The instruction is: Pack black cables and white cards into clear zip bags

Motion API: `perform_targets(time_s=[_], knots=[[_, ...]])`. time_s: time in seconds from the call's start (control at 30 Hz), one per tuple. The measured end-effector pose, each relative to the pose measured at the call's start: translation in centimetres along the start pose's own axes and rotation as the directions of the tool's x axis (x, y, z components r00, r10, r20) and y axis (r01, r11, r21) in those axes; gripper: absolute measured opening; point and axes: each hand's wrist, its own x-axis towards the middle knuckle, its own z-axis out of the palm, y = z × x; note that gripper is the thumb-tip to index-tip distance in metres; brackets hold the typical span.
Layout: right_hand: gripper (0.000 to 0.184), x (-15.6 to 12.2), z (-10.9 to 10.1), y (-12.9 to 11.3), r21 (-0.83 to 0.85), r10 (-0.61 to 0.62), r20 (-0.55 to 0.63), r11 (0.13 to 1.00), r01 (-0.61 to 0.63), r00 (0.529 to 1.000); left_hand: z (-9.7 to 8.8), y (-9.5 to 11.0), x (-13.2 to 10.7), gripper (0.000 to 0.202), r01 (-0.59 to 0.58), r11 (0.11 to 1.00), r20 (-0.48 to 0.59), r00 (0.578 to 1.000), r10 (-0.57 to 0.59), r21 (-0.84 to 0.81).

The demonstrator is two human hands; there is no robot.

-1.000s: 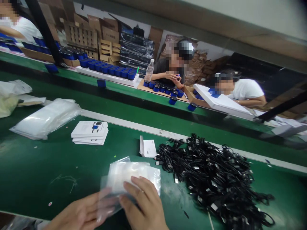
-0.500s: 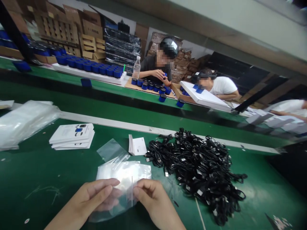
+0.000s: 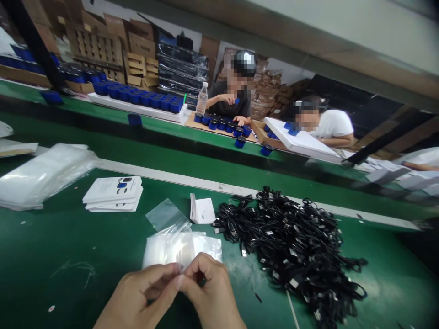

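My left hand (image 3: 139, 292) and my right hand (image 3: 209, 288) meet low in the view, their fingertips pinching the edge of a clear plastic bag (image 3: 181, 249) at the same spot. The bag lies partly on the green workbench (image 3: 61, 237), and a thin transparent flap (image 3: 164, 214) extends beyond it. To the right of my right hand spreads a heap of black USB cables (image 3: 288, 246). Close by stand a small stack of white leaflets (image 3: 202, 211) and a larger stack of printed white cards (image 3: 113, 194).
A pile of plastic bags (image 3: 43, 176) lies at the left of the bench. Beyond a white bench rail (image 3: 178, 177), co-workers (image 3: 229, 89) sit at a parallel green bench with rows of blue-lidded jars (image 3: 144, 101), a water bottle (image 3: 202, 98) and stacked cartons behind.
My hands have moved together, from resting apart on the bag to pinching its edge between their fingertips. The view has shifted slightly, and the cable heap now sits a little further right.
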Motion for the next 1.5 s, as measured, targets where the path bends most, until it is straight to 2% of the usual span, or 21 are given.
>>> perform_targets(time_s=[0.17,0.3,0.4,0.5,0.57,0.63,0.7,0.77,0.87,0.97,1.07,1.13,1.2,1.23,1.3,1.4,1.5], knots=[[0.021,0.1,0.0,0.2,-0.017,0.041,0.038,0.999,-0.04,0.998,-0.3,0.5,0.4,0.034,0.021,1.0,0.088,0.996,-0.02,-0.005],[0.018,-0.1,-0.2,0.1,-0.051,-0.02,0.068,0.998,0.023,0.997,-0.3,0.3,0.8,0.034,0.055,0.997,0.106,0.993,-0.05,-0.046],[0.015,-0.1,-0.3,0.2,-0.095,-0.074,0.075,0.992,0.081,0.994,-0.1,-0.3,1.0,0.029,0.081,0.99,0.088,0.994,-0.071,-0.115],[0.012,-0.1,-0.2,0.5,-0.145,-0.148,0.052,0.977,0.154,0.988,0.3,-1.1,1.2,0.026,0.055,0.986,0.032,0.998,-0.05,-0.157],[0.012,-0.1,0.1,0.7,-0.207,-0.26,0.032,0.943,0.261,0.965,0.5,-1.6,1.3,0.025,0.007,0.995,0.022,1.0,-0.005,-0.103],[0.013,-0.2,0.5,0.9,-0.287,-0.366,0.021,0.889,0.356,0.93,0.8,-2.1,1.5,0.027,-0.06,0.998,0.04,0.997,0.059,0.025],[0.013,-0.4,0.8,1.0,-0.336,-0.401,0.012,0.861,0.382,0.916,1.0,-2.3,1.6,0.03,-0.125,0.983,0.051,0.992,0.119,0.135],[0.012,-0.5,1.0,1.0,-0.366,-0.389,-0.019,0.86,0.356,0.921,1.2,-2.5,1.7,0.033,-0.161,0.976,0.057,0.986,0.154,0.149],[0.014,-0.7,1.1,1.0,-0.489,-0.401,-0.059,0.81,0.324,0.914,1.4,-2.8,1.7,0.034,-0.156,0.983,0.112,0.983,0.144,0.1],[0.021,-0.5,1.0,1.3,-0.61,-0.434,-0.005,0.716,0.341,0.901,1.6,-3.3,1.6,0.035,-0.105,0.994,0.152,0.983,0.107,-0.02],[0.027,-0.2,0.9,1.6,-0.626,-0.462,0.052,0.675,0.389,0.885,1.8,-3.5,1.3,0.039,-0.003,0.983,0.188,0.982,0.038,-0.183],[0.031,-0.2,0.8,1.6,-0.564,-0.465,0.068,0.712,0.418,0.883,1.9,-3.4,1.0,0.041,0.064,0.976,0.223,0.975,-0.016,-0.21],[0.035,-0.3,0.7,1.5,-0.458,-0.419,0.076,0.791,0.405,0.905,1.8,-2.9,0.9,0.043,0.115,0.971,0.248,0.967,-0.061,-0.211],[0.036,-0.4,0.7,1.4,-0.417,-0.386,0.066,0.827,0.377,0.92,1.8,-2.7,0.8,0.043,0.121,0.969,0.248,0.966,-0.065,-0.217],[0.038,-0.6,0.6,1.1,-0.395,-0.33,0.038,0.862,0.317,0.943,1.7,-2.2,0.7,0.042,0.06,0.977,0.211,0.977,-0.016,-0.206],[0.042,-0.7,0.6,0.9,-0.464,-0.34,0.027,0.828,0.313,0.94,1.6,-2.1,0.7,0.038,-0.056,0.991,0.149,0.986,0.074,-0.124],[0.047,-0.7,0.8,1.1,-0.512,-0.339,0.068,0.795,0.324,0.938,1.8,-2.6,0.6,0.037,-0.099,0.995,0.125,0.988,0.095,0.028]])
